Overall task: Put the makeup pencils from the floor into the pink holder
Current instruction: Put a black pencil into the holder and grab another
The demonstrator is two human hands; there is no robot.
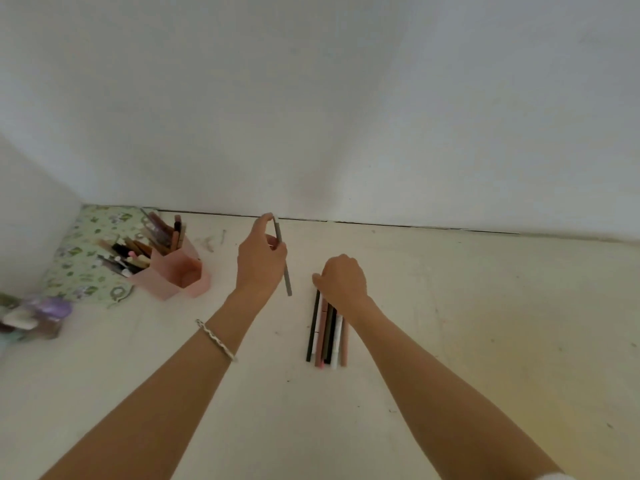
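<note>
A pink holder (180, 271) with several compartments stands on the floor at the left, with many pencils sticking out of its back compartments; the front compartment looks empty. My left hand (261, 258) is raised right of the holder and pinches a grey pencil (284, 261) that points down. Several makeup pencils (327, 330) in black, pink, white and brown lie side by side on the floor in the middle. My right hand (343, 280) rests over their far ends, fingers curled down; whether it grips one is hidden.
A green flowered cloth (86, 258) lies in the left corner behind the holder. A blurred purple and white bundle (34, 317) sits at the far left. The white wall (346, 116) meets the pale floor (485, 323) just beyond my hands.
</note>
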